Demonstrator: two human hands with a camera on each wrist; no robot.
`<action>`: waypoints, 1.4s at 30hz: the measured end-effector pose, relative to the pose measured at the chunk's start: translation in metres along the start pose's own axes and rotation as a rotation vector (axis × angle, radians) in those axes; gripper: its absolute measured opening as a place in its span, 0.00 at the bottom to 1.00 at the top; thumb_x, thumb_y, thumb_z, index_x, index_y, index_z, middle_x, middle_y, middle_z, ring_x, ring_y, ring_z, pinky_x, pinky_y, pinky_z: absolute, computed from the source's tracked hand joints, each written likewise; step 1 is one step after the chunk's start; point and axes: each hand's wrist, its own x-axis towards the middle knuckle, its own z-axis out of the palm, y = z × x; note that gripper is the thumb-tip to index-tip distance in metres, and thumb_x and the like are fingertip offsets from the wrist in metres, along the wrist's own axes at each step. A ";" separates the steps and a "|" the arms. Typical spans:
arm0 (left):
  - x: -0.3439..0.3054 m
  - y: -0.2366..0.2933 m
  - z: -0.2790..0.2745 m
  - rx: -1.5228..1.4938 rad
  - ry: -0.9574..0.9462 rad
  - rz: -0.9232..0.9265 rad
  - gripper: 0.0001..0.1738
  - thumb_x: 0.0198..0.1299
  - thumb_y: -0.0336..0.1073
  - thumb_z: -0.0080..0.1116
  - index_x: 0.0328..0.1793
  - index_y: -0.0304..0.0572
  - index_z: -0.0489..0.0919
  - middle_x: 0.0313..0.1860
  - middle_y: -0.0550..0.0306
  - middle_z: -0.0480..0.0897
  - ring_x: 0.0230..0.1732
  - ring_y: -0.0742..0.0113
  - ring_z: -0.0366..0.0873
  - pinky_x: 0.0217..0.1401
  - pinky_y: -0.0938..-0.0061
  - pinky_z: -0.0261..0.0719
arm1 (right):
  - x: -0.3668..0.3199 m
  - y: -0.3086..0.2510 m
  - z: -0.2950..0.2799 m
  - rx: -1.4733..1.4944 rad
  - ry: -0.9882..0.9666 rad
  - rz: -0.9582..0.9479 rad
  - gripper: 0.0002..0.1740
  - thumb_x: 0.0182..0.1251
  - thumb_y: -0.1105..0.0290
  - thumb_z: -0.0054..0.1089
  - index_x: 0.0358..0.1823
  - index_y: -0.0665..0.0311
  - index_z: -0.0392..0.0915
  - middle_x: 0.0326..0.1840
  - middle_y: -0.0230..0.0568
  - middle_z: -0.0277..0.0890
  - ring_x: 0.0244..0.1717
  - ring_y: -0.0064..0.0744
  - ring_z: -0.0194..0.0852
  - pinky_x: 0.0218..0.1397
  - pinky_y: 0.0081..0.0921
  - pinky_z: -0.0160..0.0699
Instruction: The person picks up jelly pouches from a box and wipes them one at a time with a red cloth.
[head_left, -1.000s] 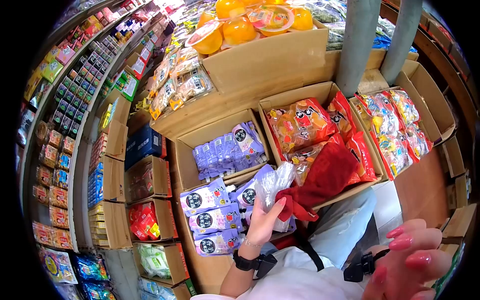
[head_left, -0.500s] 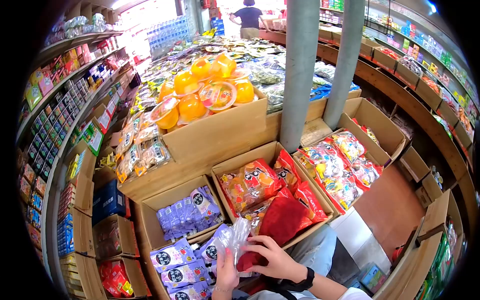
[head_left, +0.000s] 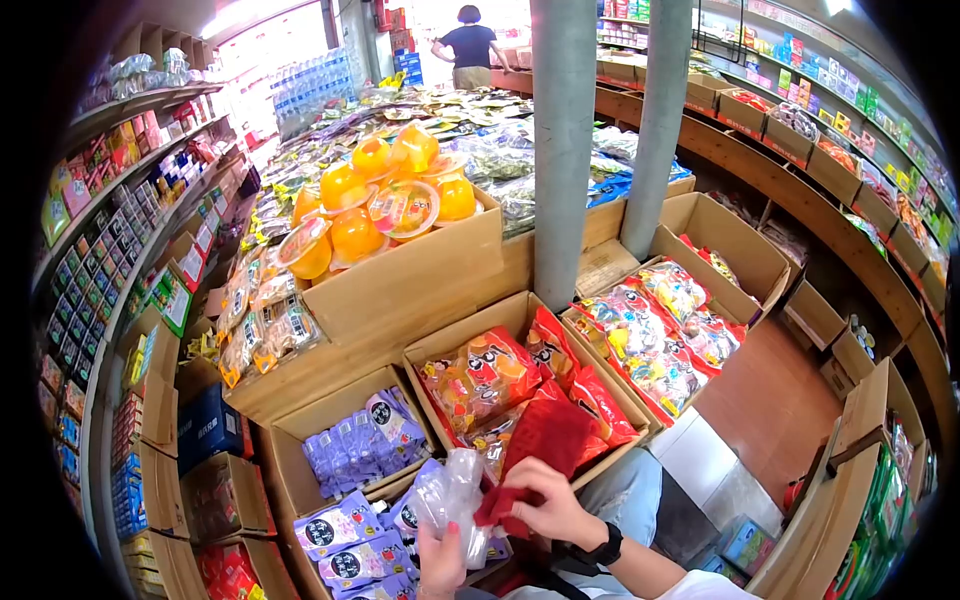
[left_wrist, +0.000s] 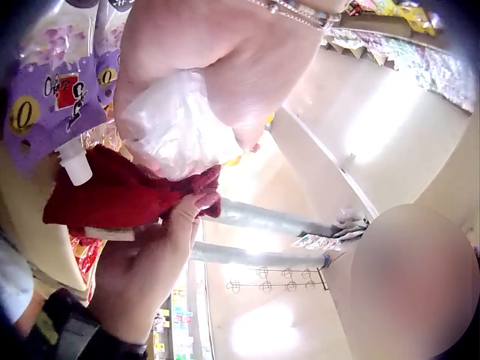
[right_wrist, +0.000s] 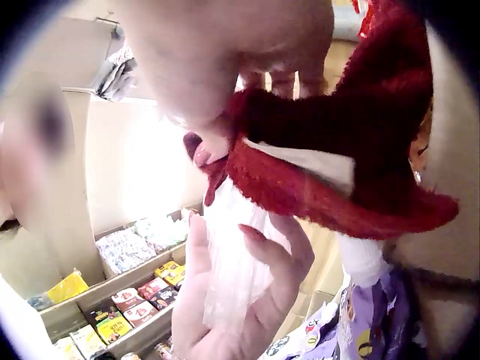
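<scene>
My left hand point(head_left: 441, 562) grips a crumpled clear plastic bag point(head_left: 458, 490), its fingers curled round it in the left wrist view. Beside it, my right hand point(head_left: 545, 503) pinches a dark red fuzzy cloth point(head_left: 552, 432) between thumb and fingers. The cloth hangs over a carton of red snack bags point(head_left: 490, 368), and its gathered end lies right against the plastic in the right wrist view. Below the left hand are purple spouted pouches point(head_left: 345, 525) in an open carton. A white spout cap point(left_wrist: 75, 166) shows close beside the cloth in the left wrist view.
A second carton of purple pouches point(head_left: 350, 440) stands ahead. Behind it is a box of orange jelly cups point(head_left: 355, 235). Two grey posts point(head_left: 560, 150) rise beyond the snack bags. Stocked shelves line both sides, and a person point(head_left: 470, 48) stands far back.
My right hand, earlier apart at lower right, has come to the cloth and pinches it beside the left hand. The plastic stays in the left hand. The head view has tilted up and turned right.
</scene>
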 end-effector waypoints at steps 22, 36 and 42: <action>0.001 0.020 0.036 0.398 -0.228 0.198 0.44 0.56 0.21 0.67 0.77 0.37 0.57 0.68 0.50 0.72 0.68 0.61 0.71 0.70 0.66 0.70 | 0.008 -0.010 0.009 -0.198 -0.094 -0.048 0.18 0.45 0.82 0.68 0.41 0.66 0.79 0.40 0.43 0.76 0.45 0.47 0.75 0.50 0.35 0.76; 0.006 0.039 0.034 -0.066 -0.023 -0.155 0.30 0.63 0.22 0.60 0.71 0.37 0.66 0.59 0.48 0.80 0.54 0.59 0.83 0.57 0.65 0.83 | 0.006 0.011 -0.003 -0.036 -0.002 0.039 0.11 0.61 0.71 0.68 0.38 0.67 0.75 0.41 0.41 0.74 0.44 0.37 0.73 0.50 0.29 0.72; 0.016 0.038 0.024 0.053 -0.005 -0.191 0.30 0.62 0.24 0.63 0.70 0.38 0.68 0.55 0.53 0.82 0.52 0.66 0.83 0.51 0.68 0.84 | -0.001 0.022 -0.009 0.052 -0.032 0.184 0.09 0.64 0.74 0.65 0.40 0.67 0.74 0.52 0.41 0.68 0.51 0.31 0.71 0.57 0.28 0.72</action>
